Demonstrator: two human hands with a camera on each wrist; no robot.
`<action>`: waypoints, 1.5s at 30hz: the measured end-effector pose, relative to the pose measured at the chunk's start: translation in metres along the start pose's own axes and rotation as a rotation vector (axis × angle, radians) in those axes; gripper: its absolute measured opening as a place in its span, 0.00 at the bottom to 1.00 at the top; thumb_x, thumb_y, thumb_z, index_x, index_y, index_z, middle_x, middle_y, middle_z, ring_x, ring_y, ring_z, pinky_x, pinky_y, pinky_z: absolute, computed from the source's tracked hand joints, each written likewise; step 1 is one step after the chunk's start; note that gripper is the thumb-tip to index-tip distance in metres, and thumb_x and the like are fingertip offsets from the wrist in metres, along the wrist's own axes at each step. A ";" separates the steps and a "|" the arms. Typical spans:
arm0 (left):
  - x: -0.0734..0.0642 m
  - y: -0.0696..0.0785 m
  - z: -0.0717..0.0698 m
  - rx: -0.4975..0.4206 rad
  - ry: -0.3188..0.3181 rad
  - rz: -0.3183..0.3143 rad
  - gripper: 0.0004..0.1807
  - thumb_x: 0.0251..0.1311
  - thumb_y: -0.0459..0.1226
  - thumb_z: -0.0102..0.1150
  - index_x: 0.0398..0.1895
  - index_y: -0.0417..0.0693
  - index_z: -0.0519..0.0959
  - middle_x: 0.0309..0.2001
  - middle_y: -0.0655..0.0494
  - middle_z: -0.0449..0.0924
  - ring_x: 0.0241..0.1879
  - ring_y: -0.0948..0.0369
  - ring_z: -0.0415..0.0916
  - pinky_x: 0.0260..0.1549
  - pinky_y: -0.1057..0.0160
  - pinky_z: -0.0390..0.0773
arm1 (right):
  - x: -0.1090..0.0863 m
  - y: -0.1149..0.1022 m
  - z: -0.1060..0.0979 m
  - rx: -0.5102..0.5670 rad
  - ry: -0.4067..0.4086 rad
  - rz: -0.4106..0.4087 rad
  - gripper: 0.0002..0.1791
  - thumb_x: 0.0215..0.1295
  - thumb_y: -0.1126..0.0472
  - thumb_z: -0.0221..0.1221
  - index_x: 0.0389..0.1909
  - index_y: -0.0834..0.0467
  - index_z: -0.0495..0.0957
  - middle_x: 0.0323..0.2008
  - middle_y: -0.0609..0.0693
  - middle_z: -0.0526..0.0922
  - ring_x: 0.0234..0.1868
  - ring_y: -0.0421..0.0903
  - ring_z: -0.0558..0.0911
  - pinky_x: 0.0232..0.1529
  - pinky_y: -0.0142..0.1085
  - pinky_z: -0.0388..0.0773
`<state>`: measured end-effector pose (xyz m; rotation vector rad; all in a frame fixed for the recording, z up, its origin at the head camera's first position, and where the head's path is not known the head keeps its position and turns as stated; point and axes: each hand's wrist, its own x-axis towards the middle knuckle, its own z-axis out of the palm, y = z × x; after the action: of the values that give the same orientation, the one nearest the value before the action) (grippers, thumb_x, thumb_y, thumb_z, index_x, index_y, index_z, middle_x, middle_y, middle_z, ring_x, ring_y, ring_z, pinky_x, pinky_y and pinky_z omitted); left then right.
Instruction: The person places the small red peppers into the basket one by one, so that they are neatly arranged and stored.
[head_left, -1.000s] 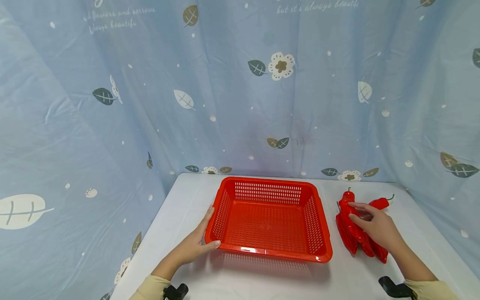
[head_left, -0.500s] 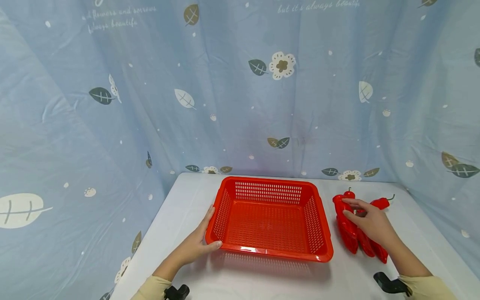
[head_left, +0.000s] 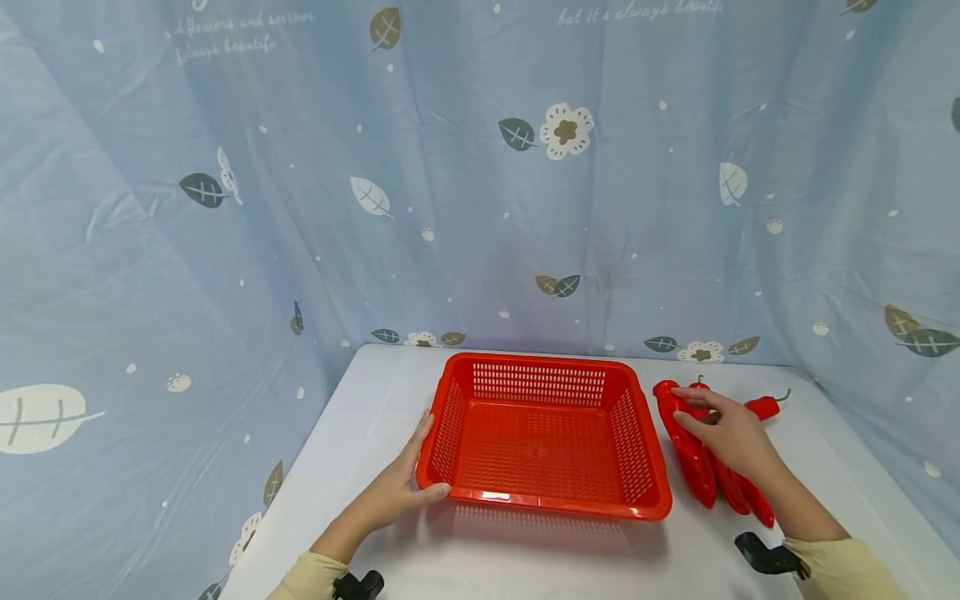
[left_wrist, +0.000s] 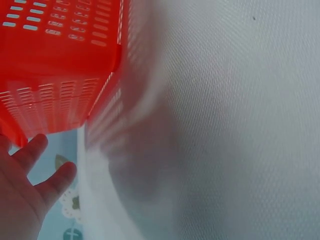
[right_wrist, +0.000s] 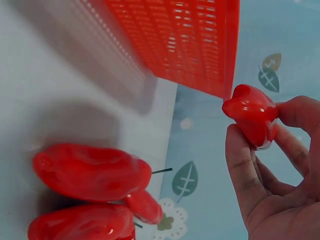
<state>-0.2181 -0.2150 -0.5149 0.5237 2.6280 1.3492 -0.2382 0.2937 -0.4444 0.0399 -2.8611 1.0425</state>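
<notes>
In the head view, my left hand (head_left: pixel 386 500) touches the near left corner of a red perforated plastic basket (head_left: pixel 558 503), thumb on the rim and fingers along its left side. Straight, spread fingers show in the left wrist view. My right hand (head_left: pixel 731 433) pinches a glossy red pepper (right_wrist: pixel 250 112) between thumb and fingers, above the table and just right of the basket. Below it lie several more red peppers (right_wrist: pixel 90 170), some with green stems; one pepper (head_left: pixel 763 407) pokes out behind the hand. The held pepper's lower end overlaps the others in the head view.
The basket shows a bare floor. A white table (head_left: pixel 540 571) carries everything. Blue printed curtain (head_left: pixel 450 208) hangs behind it and along the sides.
The pinched pepper and my right hand have moved left, off the pile and closer to the basket. Basket and left hand have shifted very slightly right in view.
</notes>
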 end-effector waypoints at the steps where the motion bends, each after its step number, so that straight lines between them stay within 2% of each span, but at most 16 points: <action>1: 0.000 0.001 0.000 0.000 0.000 0.001 0.60 0.60 0.51 0.69 0.83 0.67 0.34 0.83 0.59 0.31 0.79 0.46 0.43 0.69 0.32 0.56 | 0.001 -0.002 0.001 -0.001 -0.001 -0.003 0.33 0.68 0.51 0.65 0.70 0.59 0.71 0.58 0.70 0.77 0.47 0.61 0.79 0.33 0.42 0.86; 8: 0.001 0.003 0.002 0.000 -0.013 -0.004 0.61 0.59 0.53 0.69 0.83 0.67 0.33 0.83 0.58 0.30 0.80 0.47 0.41 0.70 0.33 0.54 | 0.008 -0.014 -0.001 -0.005 0.002 -0.044 0.30 0.69 0.53 0.65 0.69 0.57 0.72 0.58 0.70 0.78 0.46 0.61 0.80 0.33 0.43 0.87; 18: 0.004 0.006 0.007 -0.012 -0.009 -0.002 0.61 0.59 0.51 0.70 0.83 0.66 0.34 0.83 0.55 0.31 0.80 0.47 0.42 0.70 0.33 0.56 | 0.016 -0.028 0.004 -0.001 -0.025 -0.031 0.32 0.68 0.52 0.65 0.70 0.58 0.72 0.59 0.70 0.77 0.48 0.62 0.80 0.33 0.43 0.87; 24: 0.004 0.008 0.008 -0.017 -0.006 0.004 0.61 0.59 0.50 0.70 0.83 0.65 0.34 0.83 0.58 0.31 0.80 0.47 0.41 0.69 0.33 0.56 | 0.021 -0.038 0.007 0.034 -0.059 -0.033 0.32 0.69 0.51 0.65 0.71 0.57 0.71 0.60 0.69 0.77 0.48 0.60 0.81 0.35 0.42 0.87; 27: 0.005 0.007 0.009 -0.016 -0.012 0.014 0.61 0.59 0.50 0.70 0.83 0.65 0.34 0.83 0.56 0.31 0.80 0.47 0.41 0.69 0.33 0.56 | 0.023 -0.041 0.009 0.042 -0.062 -0.037 0.33 0.69 0.52 0.65 0.71 0.57 0.70 0.61 0.69 0.76 0.48 0.59 0.81 0.36 0.43 0.87; 34: 0.007 0.005 0.011 -0.036 -0.018 0.013 0.61 0.59 0.51 0.70 0.83 0.67 0.34 0.83 0.60 0.31 0.79 0.47 0.43 0.69 0.34 0.58 | 0.027 -0.050 0.012 0.056 -0.071 -0.043 0.33 0.69 0.51 0.64 0.71 0.58 0.70 0.62 0.68 0.76 0.48 0.59 0.82 0.38 0.44 0.87; 45: 0.010 0.008 0.016 -0.061 -0.018 0.015 0.62 0.59 0.49 0.71 0.83 0.67 0.34 0.83 0.57 0.31 0.79 0.47 0.43 0.69 0.34 0.57 | 0.036 -0.054 0.017 0.081 -0.078 -0.042 0.31 0.69 0.52 0.65 0.70 0.57 0.72 0.59 0.66 0.78 0.48 0.58 0.81 0.37 0.42 0.87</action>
<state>-0.2215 -0.1951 -0.5175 0.5461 2.5643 1.4172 -0.2720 0.2417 -0.4196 0.1497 -2.8715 1.1732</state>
